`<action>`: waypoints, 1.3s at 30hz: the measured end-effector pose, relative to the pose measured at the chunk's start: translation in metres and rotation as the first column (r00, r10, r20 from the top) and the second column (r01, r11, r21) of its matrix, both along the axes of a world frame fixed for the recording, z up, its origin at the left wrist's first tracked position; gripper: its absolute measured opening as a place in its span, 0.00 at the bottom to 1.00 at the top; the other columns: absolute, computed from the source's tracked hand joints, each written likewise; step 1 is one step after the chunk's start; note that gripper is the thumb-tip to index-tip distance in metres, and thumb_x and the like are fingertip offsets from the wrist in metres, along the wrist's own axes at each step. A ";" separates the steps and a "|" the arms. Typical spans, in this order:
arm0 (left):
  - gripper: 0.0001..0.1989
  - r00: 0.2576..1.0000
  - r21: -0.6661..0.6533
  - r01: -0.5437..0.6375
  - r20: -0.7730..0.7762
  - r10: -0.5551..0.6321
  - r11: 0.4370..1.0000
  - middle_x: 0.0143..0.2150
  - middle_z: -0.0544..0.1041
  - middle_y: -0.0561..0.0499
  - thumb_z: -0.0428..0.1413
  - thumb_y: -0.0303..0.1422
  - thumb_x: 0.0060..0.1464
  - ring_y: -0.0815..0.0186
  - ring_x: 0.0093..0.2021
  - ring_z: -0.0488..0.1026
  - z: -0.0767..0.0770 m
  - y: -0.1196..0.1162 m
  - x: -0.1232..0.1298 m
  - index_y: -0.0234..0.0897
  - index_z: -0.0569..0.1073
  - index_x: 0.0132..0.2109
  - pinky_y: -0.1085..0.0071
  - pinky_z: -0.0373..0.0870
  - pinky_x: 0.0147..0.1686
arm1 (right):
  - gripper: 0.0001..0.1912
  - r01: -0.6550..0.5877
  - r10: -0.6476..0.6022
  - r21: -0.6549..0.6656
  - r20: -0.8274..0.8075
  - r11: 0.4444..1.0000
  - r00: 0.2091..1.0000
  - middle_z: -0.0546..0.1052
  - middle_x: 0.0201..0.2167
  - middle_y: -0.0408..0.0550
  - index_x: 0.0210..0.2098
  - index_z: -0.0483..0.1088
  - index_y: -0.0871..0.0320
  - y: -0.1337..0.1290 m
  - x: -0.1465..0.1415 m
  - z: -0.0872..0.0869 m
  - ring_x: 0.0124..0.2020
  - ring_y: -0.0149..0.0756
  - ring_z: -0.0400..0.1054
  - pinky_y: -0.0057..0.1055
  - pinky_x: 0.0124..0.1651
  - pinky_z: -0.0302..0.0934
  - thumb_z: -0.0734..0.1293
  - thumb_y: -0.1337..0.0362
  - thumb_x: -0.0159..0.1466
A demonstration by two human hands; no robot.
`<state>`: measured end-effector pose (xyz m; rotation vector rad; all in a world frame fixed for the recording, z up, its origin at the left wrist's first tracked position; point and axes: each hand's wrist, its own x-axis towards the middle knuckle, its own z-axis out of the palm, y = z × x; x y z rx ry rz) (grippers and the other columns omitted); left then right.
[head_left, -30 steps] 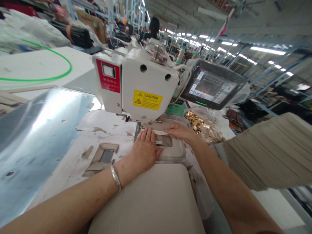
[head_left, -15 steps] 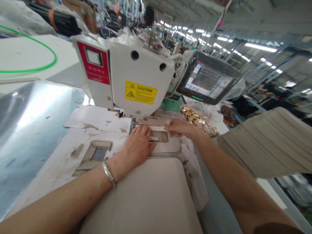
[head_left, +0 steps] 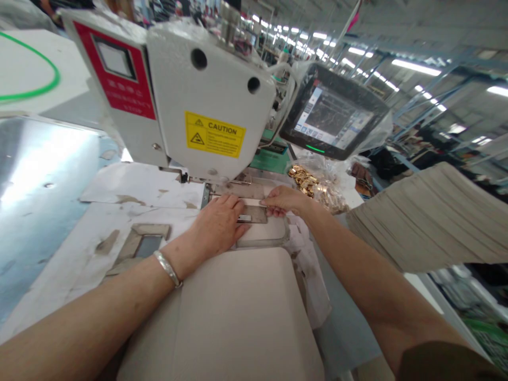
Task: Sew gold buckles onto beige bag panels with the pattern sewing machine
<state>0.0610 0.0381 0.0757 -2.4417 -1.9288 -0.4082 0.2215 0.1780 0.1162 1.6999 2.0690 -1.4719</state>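
Note:
My left hand lies flat with its fingers forward, pressing on a narrow beige strip under the sewing machine head. My right hand pinches the right end of this strip between thumb and fingers. Around and below the strip is a flat beige panel with a rectangular window, in which a small metal plate shows. Closer to me, a large smooth beige piece stretches toward my body. My left fingers hide the strip's left end.
A control screen stands right of the machine head. Gold-coloured metal fittings lie behind my right hand. A stack of beige strips is at right. White sheets with a taped rectangular cutout cover the metal table at left.
My view has moved closer to the machine, which now looks larger and farther left. Both hands keep about the same places on the strip.

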 end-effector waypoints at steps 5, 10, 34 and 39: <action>0.22 1.000 0.026 -0.019 -0.011 0.019 0.999 0.49 0.73 0.41 0.53 0.44 0.59 0.50 0.52 0.67 0.000 0.003 0.003 0.32 0.71 0.54 0.57 0.64 0.52 | 0.16 0.026 -0.027 0.048 0.022 0.999 0.999 0.71 0.13 0.43 0.20 0.66 0.62 -0.001 0.001 -0.001 0.11 0.24 0.60 0.20 0.15 0.56 0.73 0.66 0.61; 0.22 0.999 0.055 -0.027 -0.021 0.028 0.998 0.48 0.74 0.41 0.53 0.44 0.59 0.50 0.51 0.68 -0.002 0.004 0.004 0.32 0.72 0.52 0.57 0.65 0.50 | 0.15 -0.071 0.039 0.188 0.166 0.980 0.985 0.71 0.15 0.42 0.21 0.67 0.61 -0.005 -0.005 0.000 0.13 0.24 0.59 0.22 0.18 0.55 0.69 0.66 0.63; 0.22 0.999 0.075 -0.023 -0.022 0.024 0.997 0.51 0.73 0.40 0.50 0.44 0.61 0.50 0.52 0.67 -0.009 0.005 0.003 0.33 0.70 0.56 0.57 0.63 0.51 | 0.10 0.144 -0.221 -0.214 -0.406 0.966 0.887 0.71 0.17 0.39 0.26 0.67 0.62 0.005 0.019 -0.010 0.18 0.22 0.63 0.17 0.22 0.62 0.72 0.75 0.58; 0.22 0.998 0.060 -0.027 -0.047 0.030 0.998 0.51 0.73 0.40 0.49 0.43 0.62 0.50 0.53 0.67 -0.006 0.004 0.004 0.33 0.70 0.56 0.57 0.63 0.51 | 0.07 0.175 -0.220 -0.154 -0.360 0.973 0.907 0.71 0.17 0.40 0.26 0.70 0.64 0.007 0.021 -0.013 0.17 0.22 0.62 0.17 0.20 0.59 0.70 0.77 0.59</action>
